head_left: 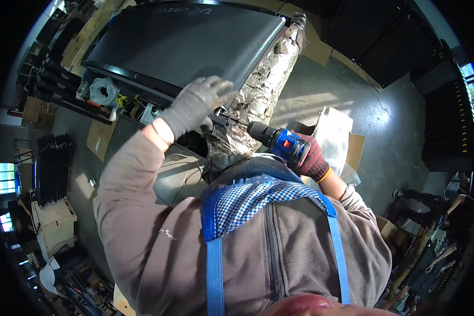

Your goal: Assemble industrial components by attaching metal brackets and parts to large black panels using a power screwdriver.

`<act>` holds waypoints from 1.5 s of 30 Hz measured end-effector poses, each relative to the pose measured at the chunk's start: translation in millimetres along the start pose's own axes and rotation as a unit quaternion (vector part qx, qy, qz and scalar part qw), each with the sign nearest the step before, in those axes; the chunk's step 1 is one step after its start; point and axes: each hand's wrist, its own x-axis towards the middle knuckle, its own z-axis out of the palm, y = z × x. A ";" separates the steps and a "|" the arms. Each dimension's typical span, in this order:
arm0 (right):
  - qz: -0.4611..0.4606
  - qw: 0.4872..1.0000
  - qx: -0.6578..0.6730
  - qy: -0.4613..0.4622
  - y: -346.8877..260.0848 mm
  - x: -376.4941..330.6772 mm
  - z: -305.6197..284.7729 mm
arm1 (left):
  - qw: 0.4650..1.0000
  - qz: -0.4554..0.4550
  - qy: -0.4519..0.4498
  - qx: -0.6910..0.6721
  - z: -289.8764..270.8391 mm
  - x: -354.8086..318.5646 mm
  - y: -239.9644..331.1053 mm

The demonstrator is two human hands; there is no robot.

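My left hand (pixel 197 102), in a grey knit glove, rests with spread fingers on the near edge of a large black treadmill deck (pixel 179 39). My right hand (pixel 312 157), in a red and black glove, grips a blue and black cordless drill (pixel 279 141). The drill's nose points left toward the frame rail (pixel 224 117) just below my left hand. A foil-wrapped column (pixel 258 95) rises between the drill and the deck.
Cardboard sheets (pixel 101 138) lie on the grey floor at left, beside a bundle of black rods (pixel 52 168) and a wooden crate (pixel 55 224). A plastic-wrapped carton (pixel 333 131) stands to the right. Another person (pixel 447 216) crouches at the far right.
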 end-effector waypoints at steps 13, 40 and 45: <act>-0.065 0.996 0.052 0.006 35.1 -3.5 33.5 | 0.904 0.391 -0.159 -0.071 26.1 77.0 -44.9; -0.156 0.979 -0.128 0.041 57.0 11.9 62.7 | 0.912 0.365 -0.170 -0.080 29.0 71.0 -52.6; -0.164 0.973 -0.151 0.058 51.4 11.0 61.5 | 0.953 0.275 -0.098 -0.086 32.5 41.9 -48.0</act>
